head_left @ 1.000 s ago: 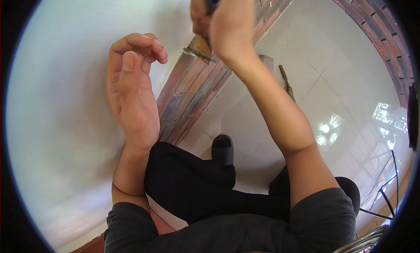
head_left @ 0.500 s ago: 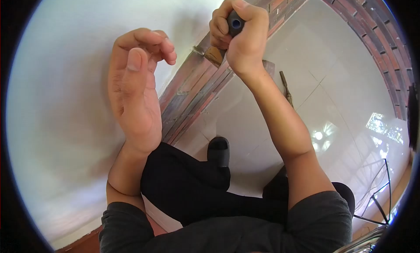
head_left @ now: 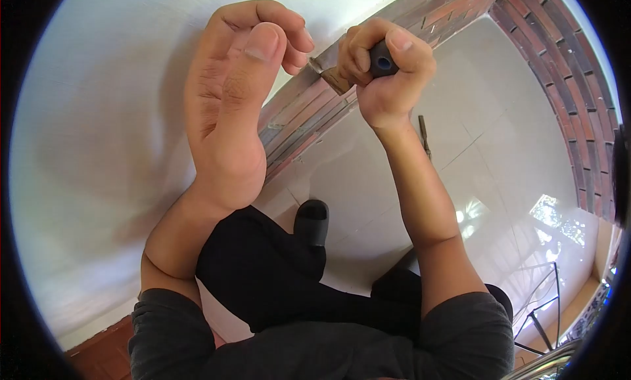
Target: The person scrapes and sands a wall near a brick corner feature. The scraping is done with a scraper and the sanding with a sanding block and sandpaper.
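My left hand [head_left: 233,97] is raised beside the pale wall [head_left: 105,143], its fingers curved and apart, with nothing held in it. To the right of it, my right hand [head_left: 388,74] is wrapped round the dark handle [head_left: 382,59] of a scraper-like tool. The tool's flat blade [head_left: 336,81] juts out on the left of that fist, over the top of the brick trim [head_left: 296,111] along the wall. Whether the blade touches the brick or wall, I cannot tell.
A thin tool [head_left: 424,135] lies on the glossy tiled floor [head_left: 473,150], beyond my right forearm. A brick border [head_left: 559,78] curves along the right. A black slipper [head_left: 311,222] shows below, and a thin black metal frame [head_left: 545,308] stands at the lower right.
My left hand has moved up and to the right, appearing larger. My right hand, still gripping the tool, sits slightly lower and further right. The whole view has shifted a little.
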`<state>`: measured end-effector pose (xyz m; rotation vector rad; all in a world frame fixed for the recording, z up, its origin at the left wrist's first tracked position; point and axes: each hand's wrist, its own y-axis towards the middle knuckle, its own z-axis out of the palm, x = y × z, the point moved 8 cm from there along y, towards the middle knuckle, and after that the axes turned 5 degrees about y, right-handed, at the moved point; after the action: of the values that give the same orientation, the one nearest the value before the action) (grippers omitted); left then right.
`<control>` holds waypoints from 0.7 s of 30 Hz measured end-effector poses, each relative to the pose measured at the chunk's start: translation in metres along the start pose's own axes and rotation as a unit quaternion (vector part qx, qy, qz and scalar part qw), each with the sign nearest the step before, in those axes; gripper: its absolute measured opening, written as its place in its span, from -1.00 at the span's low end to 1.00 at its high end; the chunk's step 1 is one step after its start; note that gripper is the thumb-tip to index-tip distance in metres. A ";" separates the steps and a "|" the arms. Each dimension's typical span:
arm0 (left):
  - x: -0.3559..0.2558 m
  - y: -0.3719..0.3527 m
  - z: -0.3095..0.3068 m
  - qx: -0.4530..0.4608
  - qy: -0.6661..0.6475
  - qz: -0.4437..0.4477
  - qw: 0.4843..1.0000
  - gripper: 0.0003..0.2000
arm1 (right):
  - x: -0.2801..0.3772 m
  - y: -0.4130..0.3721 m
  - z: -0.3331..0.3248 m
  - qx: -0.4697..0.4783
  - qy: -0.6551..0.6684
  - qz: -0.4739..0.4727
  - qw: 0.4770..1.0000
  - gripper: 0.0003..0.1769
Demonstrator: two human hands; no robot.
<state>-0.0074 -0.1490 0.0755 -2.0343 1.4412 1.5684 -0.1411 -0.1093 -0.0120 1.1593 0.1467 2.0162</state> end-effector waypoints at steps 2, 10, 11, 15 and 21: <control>-0.007 0.003 0.005 -0.002 -0.037 0.016 0.999 -0.61 | -0.002 0.003 -0.003 0.000 0.030 -0.008 1.000 -0.47; 0.000 0.001 0.000 -0.004 0.005 0.009 1.000 -0.60 | -0.007 0.006 -0.006 -0.006 0.065 0.003 0.998 -0.50; 0.000 0.002 0.000 -0.006 0.000 0.011 1.000 -0.60 | -0.008 0.007 -0.007 -0.012 0.030 0.008 0.999 -0.47; -0.001 -0.001 0.003 -0.006 -0.020 0.014 1.000 -0.60 | 0.009 0.005 0.002 -0.009 0.009 -0.011 1.000 -0.43; -0.005 0.001 0.005 -0.005 -0.006 0.009 1.000 -0.61 | 0.000 -0.005 0.004 -0.013 0.018 -0.066 0.998 -0.55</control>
<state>-0.0114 -0.1436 0.0780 -2.0196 1.4547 1.5937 -0.1356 -0.1067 -0.0119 1.0699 0.2101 1.9169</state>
